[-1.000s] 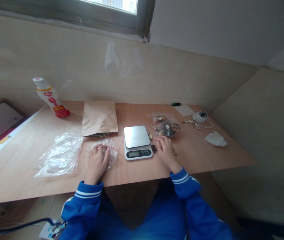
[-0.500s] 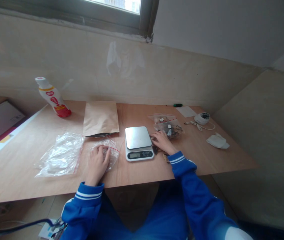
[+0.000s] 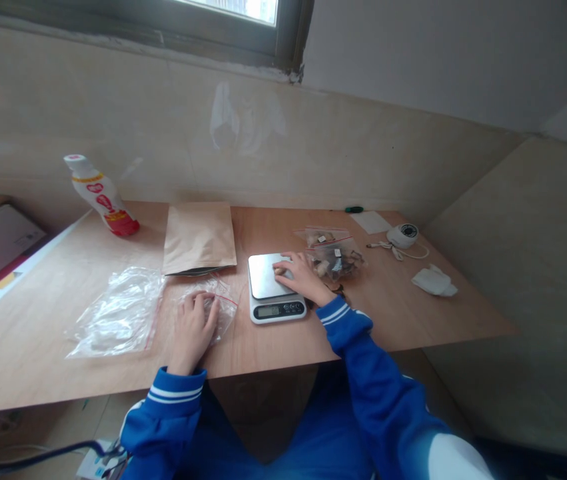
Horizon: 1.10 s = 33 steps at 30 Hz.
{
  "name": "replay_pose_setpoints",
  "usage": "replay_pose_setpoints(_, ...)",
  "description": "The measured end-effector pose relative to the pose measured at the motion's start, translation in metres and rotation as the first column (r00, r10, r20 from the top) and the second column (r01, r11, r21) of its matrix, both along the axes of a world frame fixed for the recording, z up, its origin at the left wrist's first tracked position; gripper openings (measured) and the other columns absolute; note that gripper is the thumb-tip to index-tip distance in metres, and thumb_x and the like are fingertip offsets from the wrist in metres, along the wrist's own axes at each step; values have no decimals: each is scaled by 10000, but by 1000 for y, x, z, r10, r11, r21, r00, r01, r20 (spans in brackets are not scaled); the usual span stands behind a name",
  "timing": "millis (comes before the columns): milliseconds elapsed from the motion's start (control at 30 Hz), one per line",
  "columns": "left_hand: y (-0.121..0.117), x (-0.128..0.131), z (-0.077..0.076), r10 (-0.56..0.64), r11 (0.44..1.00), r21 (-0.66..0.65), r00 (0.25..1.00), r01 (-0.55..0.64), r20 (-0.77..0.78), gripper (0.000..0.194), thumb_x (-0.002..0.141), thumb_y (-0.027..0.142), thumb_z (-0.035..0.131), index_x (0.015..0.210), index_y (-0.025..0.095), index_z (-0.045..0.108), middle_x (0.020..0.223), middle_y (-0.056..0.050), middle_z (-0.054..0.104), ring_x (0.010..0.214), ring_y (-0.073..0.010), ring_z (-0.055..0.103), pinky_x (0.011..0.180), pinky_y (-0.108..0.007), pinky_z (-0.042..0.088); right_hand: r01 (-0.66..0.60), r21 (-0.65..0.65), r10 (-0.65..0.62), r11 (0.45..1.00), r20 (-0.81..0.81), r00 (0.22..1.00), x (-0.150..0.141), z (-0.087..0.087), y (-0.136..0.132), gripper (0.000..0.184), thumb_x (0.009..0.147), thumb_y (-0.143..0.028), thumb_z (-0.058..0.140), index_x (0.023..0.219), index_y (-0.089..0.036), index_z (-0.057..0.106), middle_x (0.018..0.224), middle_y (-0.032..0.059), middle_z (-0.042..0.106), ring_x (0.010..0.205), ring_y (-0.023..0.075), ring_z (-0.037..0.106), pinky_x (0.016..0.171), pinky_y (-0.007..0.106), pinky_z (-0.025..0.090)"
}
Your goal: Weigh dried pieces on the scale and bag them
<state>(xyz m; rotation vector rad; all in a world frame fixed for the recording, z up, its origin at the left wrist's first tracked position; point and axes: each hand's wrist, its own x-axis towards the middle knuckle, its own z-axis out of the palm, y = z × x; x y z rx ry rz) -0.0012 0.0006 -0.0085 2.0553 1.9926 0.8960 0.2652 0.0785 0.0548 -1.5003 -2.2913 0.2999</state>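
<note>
A white kitchen scale with a steel plate stands in front of me, its small display lit. My right hand is over the plate, fingertips pinching a small tan-brown lump that looks like a dried piece. Whether the lump touches the plate, I cannot tell. To the left of the scale, my left hand lies flat with fingers spread on a small clear zip bag. A few dark brown pieces show on the table by my right wrist, partly hidden.
Larger clear zip bags lie at left, behind them a brown paper pouch and a red-white bottle. Right of the scale are bags of brown pieces, a white camera with cable, a crumpled tissue and a paper sheet.
My right hand has moved left from the table beside the scale to above its plate, bringing a small tan-brown lump. My left hand has stayed on the zip bag.
</note>
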Motion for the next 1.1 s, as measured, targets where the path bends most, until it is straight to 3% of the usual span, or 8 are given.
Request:
replay_pose_setpoints(100, 0, 0, -1, -7, 1000, -8, 1000, 7, 0, 340, 921, 441, 344, 1040, 195, 545, 1112, -129, 563, 1080, -305, 517, 931, -490, 410, 15, 47, -12, 999, -66, 998, 18, 0, -11, 327, 897, -283, 533, 1211, -220, 602, 1328, 115, 484, 1214, 280, 435, 1044, 478, 322)
replay_pose_setpoints(200, 1, 0, -1, -8, 1000, -25, 1000, 8, 3, 354, 919, 449, 338, 1039, 189, 545, 1126, -135, 562, 1079, -313, 515, 926, -488, 413, 60, 59, -53, 996, -103, 993, 47, -1, -26, 310, 916, -232, 454, 1192, -212, 594, 1253, 116, 514, 1217, 254, 450, 1060, 454, 326)
replay_pose_setpoints(433, 0, 1, 4, 9, 1000, -11, 1000, -9, -26, 362, 911, 441, 335, 1032, 183, 558, 1087, -142, 569, 996, -308, 542, 882, -479, 427, 44, -86, -46, 995, -23, 999, 84, -16, -61, 446, 849, -302, 570, 1284, -238, 498, 1347, 120, 462, 1242, 280, 430, 1011, 467, 387)
replay_pose_setpoints(700, 1, 0, 0, 8, 1000, -11, 1000, -8, -24, 355, 920, 455, 340, 1037, 194, 550, 1104, -126, 575, 1072, -310, 526, 920, -487, 414, 89, -22, -89, 996, 16, 996, 84, -21, -59, 396, 841, -134, 471, 1215, -225, 564, 1124, 86, 648, 1047, 261, 558, 907, 429, 417)
replay_pose_setpoints(933, 1, 0, 1, 2, 1000, -13, 1000, -2, -27, 351, 922, 450, 340, 1044, 196, 549, 1114, -130, 579, 1064, -310, 531, 921, -494, 415, 151, 53, -147, 987, -76, 986, 68, -2, -45, 320, 835, -189, 515, 1146, -200, 591, 1134, 92, 663, 1027, 272, 591, 886, 425, 422)
replay_pose_setpoints(1100, 0, 1, 2, 8, 1000, -21, 1000, -9, -14, 348, 920, 452, 343, 1031, 196, 551, 1116, -129, 581, 1057, -308, 530, 924, -496, 416, 48, 44, -39, 998, -176, 984, 36, 8, -28, 371, 836, -215, 540, 1206, -207, 550, 1186, 85, 640, 1049, 259, 592, 932, 412, 426)
